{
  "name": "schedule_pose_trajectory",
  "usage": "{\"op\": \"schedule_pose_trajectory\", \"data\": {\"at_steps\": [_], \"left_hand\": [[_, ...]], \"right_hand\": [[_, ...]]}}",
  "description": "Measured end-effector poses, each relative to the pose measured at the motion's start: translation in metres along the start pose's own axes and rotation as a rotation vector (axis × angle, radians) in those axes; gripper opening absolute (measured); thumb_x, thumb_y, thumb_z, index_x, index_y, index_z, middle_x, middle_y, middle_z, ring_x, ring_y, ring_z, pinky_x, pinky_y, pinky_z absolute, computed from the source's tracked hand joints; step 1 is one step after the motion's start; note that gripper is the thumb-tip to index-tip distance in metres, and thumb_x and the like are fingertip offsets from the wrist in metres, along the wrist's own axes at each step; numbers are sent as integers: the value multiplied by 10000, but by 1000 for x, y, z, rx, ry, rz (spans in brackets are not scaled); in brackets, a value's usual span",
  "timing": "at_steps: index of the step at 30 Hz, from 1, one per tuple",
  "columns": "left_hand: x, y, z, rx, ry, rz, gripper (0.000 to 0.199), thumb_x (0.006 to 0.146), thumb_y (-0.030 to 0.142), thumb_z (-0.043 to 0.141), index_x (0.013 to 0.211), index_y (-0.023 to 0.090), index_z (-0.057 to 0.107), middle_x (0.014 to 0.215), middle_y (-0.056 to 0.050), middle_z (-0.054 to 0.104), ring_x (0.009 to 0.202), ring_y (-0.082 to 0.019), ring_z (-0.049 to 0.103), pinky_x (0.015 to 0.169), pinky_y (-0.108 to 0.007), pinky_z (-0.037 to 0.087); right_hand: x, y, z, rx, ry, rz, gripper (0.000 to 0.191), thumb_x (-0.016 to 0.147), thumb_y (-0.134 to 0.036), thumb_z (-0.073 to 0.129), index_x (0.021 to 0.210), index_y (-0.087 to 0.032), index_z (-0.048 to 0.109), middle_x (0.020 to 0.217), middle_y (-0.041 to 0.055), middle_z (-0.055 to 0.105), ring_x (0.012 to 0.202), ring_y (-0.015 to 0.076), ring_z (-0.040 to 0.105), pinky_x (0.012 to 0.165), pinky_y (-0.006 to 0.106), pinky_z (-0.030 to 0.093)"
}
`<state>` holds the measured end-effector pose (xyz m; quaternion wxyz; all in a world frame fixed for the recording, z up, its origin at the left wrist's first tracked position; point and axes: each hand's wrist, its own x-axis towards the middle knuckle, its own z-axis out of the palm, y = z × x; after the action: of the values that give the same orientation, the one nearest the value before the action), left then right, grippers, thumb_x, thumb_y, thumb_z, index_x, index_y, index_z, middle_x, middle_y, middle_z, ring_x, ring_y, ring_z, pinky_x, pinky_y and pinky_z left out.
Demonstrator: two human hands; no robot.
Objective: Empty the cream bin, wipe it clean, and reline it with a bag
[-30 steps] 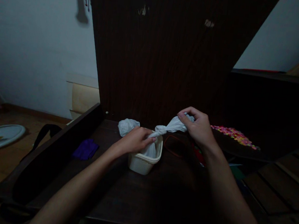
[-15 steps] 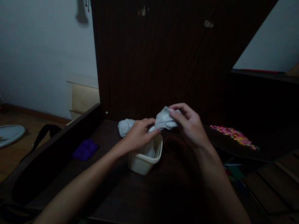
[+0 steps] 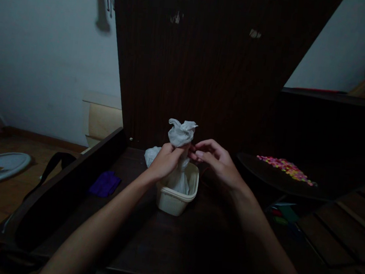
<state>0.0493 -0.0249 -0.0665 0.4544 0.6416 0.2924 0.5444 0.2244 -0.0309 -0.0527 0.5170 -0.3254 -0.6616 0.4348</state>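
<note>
A white plastic bag (image 3: 181,134) stands up from a cream plastic container (image 3: 173,203), its gathered top flaring out above my fists. My left hand (image 3: 165,159) is closed around the bag's twisted neck. Just to the right, my right hand (image 3: 216,157) has its fingers curved and apart, the tips close beside the neck. Whether those tips touch the bag is unclear. The lower part of the bag sits inside the container. Behind my left hand, a second white crumpled bundle (image 3: 151,155) is partly hidden.
A purple cloth (image 3: 105,183) lies left on the dark wooden desktop (image 3: 146,245), by its raised side board (image 3: 71,182). Small colourful pieces (image 3: 285,168) are spread on a dark shelf at right. A tall dark panel (image 3: 194,78) rises behind. A white oval lid-like thing (image 3: 1,169) lies on the floor.
The bag's top has swung from leaning right to upright. My right hand has let go of the top and come lower, beside the neck. My left hand now encloses the neck.
</note>
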Motion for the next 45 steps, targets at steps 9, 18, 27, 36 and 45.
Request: {"op": "schedule_pose_trajectory", "data": {"at_steps": [9, 18, 27, 36, 45], "left_hand": [[7, 9, 3, -136, 172, 35, 483, 897, 583, 593, 1053, 143, 715, 983, -84, 771, 1084, -275, 686, 993, -366, 493], [20, 21, -1, -70, 112, 104, 496, 932, 618, 523, 960, 157, 705, 948, -63, 764, 966, -230, 718, 926, -333, 542], [21, 48, -11, -24, 148, 146, 546, 912, 654, 524, 951, 148, 724, 933, -86, 770, 943, -262, 728, 874, -355, 555], [11, 13, -30, -53, 149, 51, 649, 944, 698, 307, 1032, 182, 691, 1024, -102, 757, 1001, -251, 697, 788, -324, 548], [-9, -8, -23, 250, -140, -14, 279, 789, 295, 675, 1037, 169, 698, 1064, -78, 760, 1007, -234, 696, 909, -359, 529]], "right_hand": [[-1, 6, 14, -124, -31, -21, 334, 744, -439, 815, 820, -217, 578, 823, -20, 624, 661, 126, 564, 575, 261, 469], [-1, 9, 22, -166, -79, -93, 310, 845, -453, 723, 1010, -190, 719, 988, 57, 750, 909, 234, 674, 846, 395, 527], [0, 16, 14, -190, -58, -51, 284, 864, -405, 693, 1032, -177, 718, 989, 52, 752, 865, 214, 665, 789, 359, 522], [2, 6, 12, 4, 44, 35, 259, 760, -318, 704, 968, -204, 600, 676, -62, 615, 431, 72, 465, 390, 208, 334], [5, 5, 11, 255, 136, 84, 388, 703, -429, 778, 924, -226, 532, 627, -91, 569, 364, 47, 447, 351, 193, 272]]}}
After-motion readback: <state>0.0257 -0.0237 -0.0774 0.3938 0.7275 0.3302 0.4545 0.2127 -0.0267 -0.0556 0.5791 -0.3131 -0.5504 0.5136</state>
